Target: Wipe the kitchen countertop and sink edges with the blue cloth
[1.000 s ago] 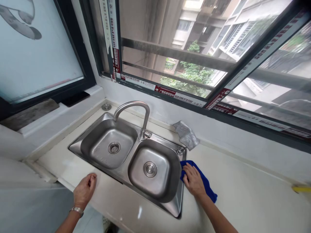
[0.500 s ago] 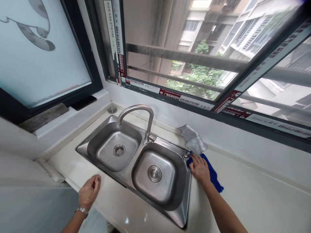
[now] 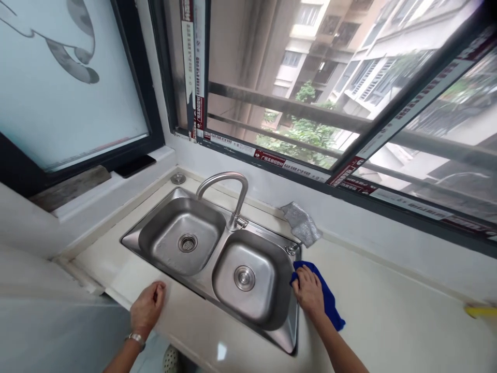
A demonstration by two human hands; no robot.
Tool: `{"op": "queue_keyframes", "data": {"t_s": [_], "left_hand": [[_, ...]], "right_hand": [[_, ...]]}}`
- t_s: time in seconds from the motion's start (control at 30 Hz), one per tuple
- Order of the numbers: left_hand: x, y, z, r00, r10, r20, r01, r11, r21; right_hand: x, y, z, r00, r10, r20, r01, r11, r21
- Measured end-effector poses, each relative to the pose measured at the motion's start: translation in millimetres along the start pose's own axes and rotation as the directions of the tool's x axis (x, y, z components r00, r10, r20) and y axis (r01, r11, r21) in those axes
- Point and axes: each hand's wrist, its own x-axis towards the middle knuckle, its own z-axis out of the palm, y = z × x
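My right hand (image 3: pixel 309 291) presses a blue cloth (image 3: pixel 329 300) against the right rim of the double-bowl steel sink (image 3: pixel 207 291). Its fingers curl over the cloth, which trails onto the counter. Curled into a loose fist, my left hand (image 3: pixel 148 306) rests by the counter's front edge, with nothing visible in it. A steel faucet (image 3: pixel 241 194) rises behind the divider, its spout turned over the left bowl. Just beyond my right hand is a small metal fitting (image 3: pixel 291 249) at the sink's back right corner.
A crumpled silvery cloth (image 3: pixel 302 224) lies behind the sink against the wall. On the left ledge lies a dark flat object (image 3: pixel 135 166). A round metal drain lid (image 3: pixel 178 178) sits at the back left corner. Something yellow (image 3: pixel 481 311) shows at the far right.
My right hand has moved with the blue cloth from the sink's back right corner toward me along the right rim. My left hand stays closed near the front edge. The view has shifted slightly.
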Motion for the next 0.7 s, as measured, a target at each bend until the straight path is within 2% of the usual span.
{"op": "queue_keyframes", "data": {"t_s": [0.23,0.47,0.57,0.7], "left_hand": [[0,-6,5.2,0.996,0.083,-0.016,-0.083,0.996,-0.018],[-3,-8,6.3,0.971,0.225,-0.083,-0.230,0.971,-0.064],[-3,-9,5.6,0.956,0.280,-0.085,-0.287,0.955,-0.077],[-3,-9,3.9,0.935,0.347,-0.071,-0.351,0.934,-0.066]], "right_hand": [[-55,-38,-19,1.000,0.008,-0.024,-0.007,1.000,0.017],[-121,-74,-42,0.999,0.042,-0.012,-0.041,0.997,0.066],[-150,-89,-55,0.992,0.122,-0.026,-0.120,0.990,0.080],[-184,-105,-68,0.956,0.282,-0.079,-0.279,0.959,0.045]]}}
